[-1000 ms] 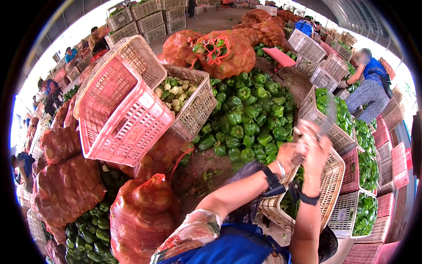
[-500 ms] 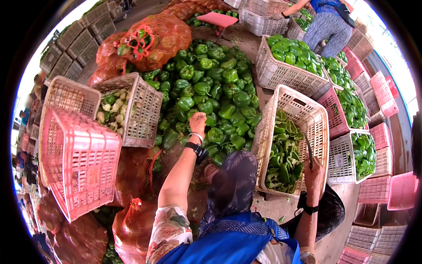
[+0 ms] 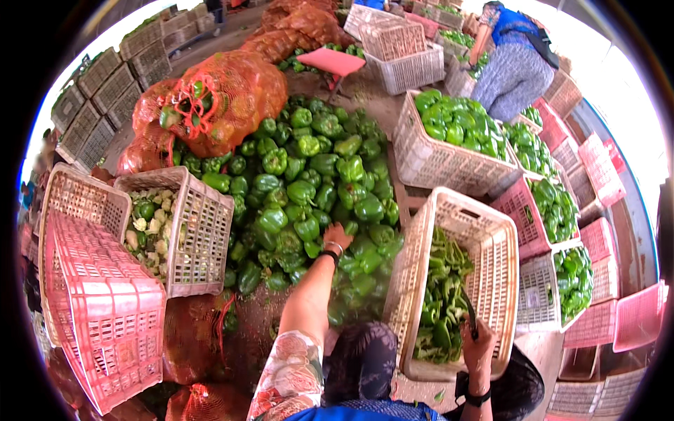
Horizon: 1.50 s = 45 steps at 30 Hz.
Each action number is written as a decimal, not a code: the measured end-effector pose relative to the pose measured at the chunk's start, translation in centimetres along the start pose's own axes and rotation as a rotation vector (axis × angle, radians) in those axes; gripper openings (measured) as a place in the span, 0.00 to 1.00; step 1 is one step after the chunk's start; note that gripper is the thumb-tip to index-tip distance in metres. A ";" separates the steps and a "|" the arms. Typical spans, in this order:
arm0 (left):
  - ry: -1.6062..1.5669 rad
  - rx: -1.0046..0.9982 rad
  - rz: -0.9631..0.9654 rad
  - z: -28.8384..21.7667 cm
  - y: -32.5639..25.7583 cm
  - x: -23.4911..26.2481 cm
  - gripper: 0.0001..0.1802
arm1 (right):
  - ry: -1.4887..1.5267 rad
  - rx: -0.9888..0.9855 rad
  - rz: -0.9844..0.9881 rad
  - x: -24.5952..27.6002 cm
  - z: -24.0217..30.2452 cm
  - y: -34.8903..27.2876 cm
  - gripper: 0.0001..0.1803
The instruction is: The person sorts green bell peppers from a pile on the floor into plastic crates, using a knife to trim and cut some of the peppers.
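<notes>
A broad heap of green bell peppers (image 3: 302, 189) covers the floor in front of me. My left hand (image 3: 338, 236) reaches down into its near part, fingers parted against the peppers and partly hidden among them; no pepper is visibly lifted. On my right, a pale plastic crate (image 3: 491, 231) holds cut green pepper pieces (image 3: 442, 302). Over the near end of that crate, my right hand (image 3: 479, 345) is closed around a thin, dark, curved knife (image 3: 470, 313), its blade pointing up and away from me.
Left stand a pink crate (image 3: 105, 309) and a whitish crate (image 3: 203, 238) of pale pepper cores. Red mesh sacks (image 3: 239, 91) lie behind the heap, near a pink stool (image 3: 332, 60). Filled pepper crates (image 3: 449, 161) line the right, where another person (image 3: 516, 63) bends over.
My left hand has gone from a closed, raised pose above the heap down into the peppers. My right hand keeps the knife over the crate. The whole view has shifted.
</notes>
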<state>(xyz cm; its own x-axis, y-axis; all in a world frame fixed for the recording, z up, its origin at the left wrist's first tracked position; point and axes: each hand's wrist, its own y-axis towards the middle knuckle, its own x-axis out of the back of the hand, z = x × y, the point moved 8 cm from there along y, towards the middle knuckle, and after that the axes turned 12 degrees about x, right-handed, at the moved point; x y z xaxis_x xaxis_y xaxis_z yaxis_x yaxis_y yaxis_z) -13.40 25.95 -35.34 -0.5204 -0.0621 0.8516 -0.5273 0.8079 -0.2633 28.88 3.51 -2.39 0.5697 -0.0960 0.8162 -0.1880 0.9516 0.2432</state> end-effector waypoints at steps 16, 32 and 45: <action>-1.683 0.081 0.662 0.3 -9.4 8.1 0.24 | 0.790 -0.308 -0.034 -3.3 -1.3 -2.4 0.13; -1.700 -0.299 1.156 -21.9 -40.0 25.9 0.30 | -0.073 0.521 -0.258 7.0 13.3 -1.6 0.32; -1.395 -0.090 1.339 -23.7 -43.9 15.7 0.24 | 0.230 0.478 -0.325 12.5 9.6 -1.4 0.35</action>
<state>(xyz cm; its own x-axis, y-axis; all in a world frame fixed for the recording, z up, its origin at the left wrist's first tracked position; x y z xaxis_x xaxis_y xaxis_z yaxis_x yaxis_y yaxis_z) 17.52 3.39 0.33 -0.6036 0.2120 -0.7686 0.6125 0.7404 -0.2768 28.57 -1.86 12.51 0.8057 -0.2432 0.5401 -0.2828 0.6433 0.7115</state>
